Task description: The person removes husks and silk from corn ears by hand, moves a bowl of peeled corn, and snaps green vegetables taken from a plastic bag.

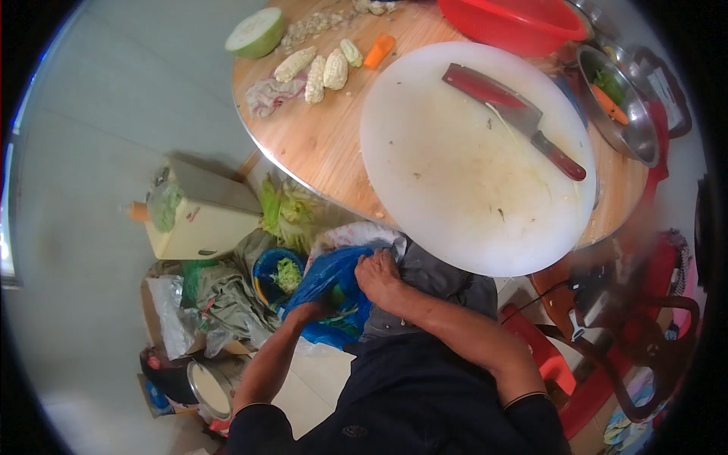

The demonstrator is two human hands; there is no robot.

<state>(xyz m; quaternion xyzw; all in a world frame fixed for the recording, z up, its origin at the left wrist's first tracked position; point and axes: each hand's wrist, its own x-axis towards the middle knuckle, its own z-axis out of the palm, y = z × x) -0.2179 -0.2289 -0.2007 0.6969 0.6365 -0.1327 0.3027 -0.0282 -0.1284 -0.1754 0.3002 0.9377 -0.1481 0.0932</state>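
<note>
A blue plastic bag [334, 267] hangs in crumpled folds in front of the person, lower than the round white cutting board [447, 205] and off its near left side. The right hand [379, 279] has its grip closed on the upper edge of the bag, fingers curled over the plastic. The left hand [315, 309] reaches into the bag's opening from the side farther from the board; its fingers are hidden, so I cannot tell whether that grip is open or closed. Some green scraps [347, 312] show inside the bag. Left of the board, past the bag, a bucket [260, 274] holds shredded pale greens [288, 274], and leafy husks [284, 212] lie between that bucket and the worktop [322, 152]. On the board itself rests a cleaver [519, 110], its red-brown handle toward the board's right edge, with a thin pale strip beside the blade. Left of the board, on the worktop, are an orange carrot piece [379, 51], several pale corn cobs [335, 70] and a crumpled cloth [269, 95], with a cut green melon [256, 35] farther out. Behind the board stands a red basin [523, 34]; to its right, a metal bowl [643, 144] holds a carrot [610, 106] and something green.
</note>
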